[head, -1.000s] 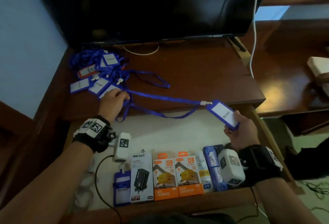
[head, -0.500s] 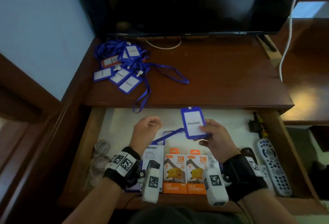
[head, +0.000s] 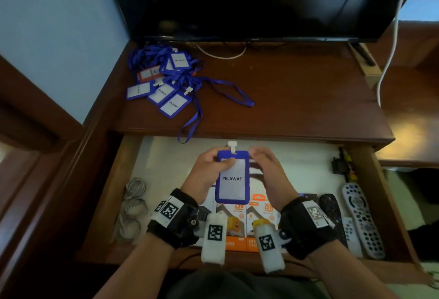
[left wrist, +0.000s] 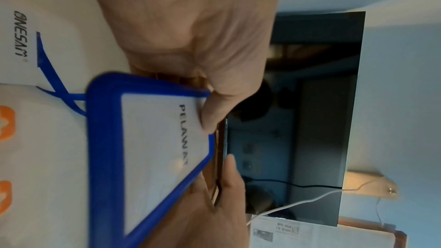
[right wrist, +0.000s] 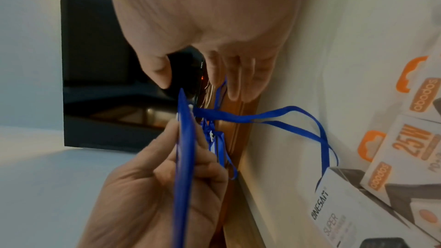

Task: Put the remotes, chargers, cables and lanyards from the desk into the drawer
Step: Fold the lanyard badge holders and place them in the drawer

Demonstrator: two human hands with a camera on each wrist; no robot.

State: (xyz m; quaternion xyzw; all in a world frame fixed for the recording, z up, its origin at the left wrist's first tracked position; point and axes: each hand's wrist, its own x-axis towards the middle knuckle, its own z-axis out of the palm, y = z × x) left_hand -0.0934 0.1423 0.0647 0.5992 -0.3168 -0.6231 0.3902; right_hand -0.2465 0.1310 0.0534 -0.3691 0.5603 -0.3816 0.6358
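Your desk (head: pixel 297 99) is dark polished wood. On its left rear part lies a heap of blue lanyards (head: pixel 166 82) with white-faced badge holders, one strap trailing off toward the middle and another hanging over the front edge. A white cable (head: pixel 221 52) curls at the back.

Below, your open drawer (head: pixel 365 180) has a pale lining. On it you have coiled grey cables (head: pixel 133 206) at the left, boxed chargers (head: pixel 247 215) in a row along the front, remotes (head: pixel 358 215) side by side at the right, and a small dark plug (head: pixel 342 162) in the right rear corner.
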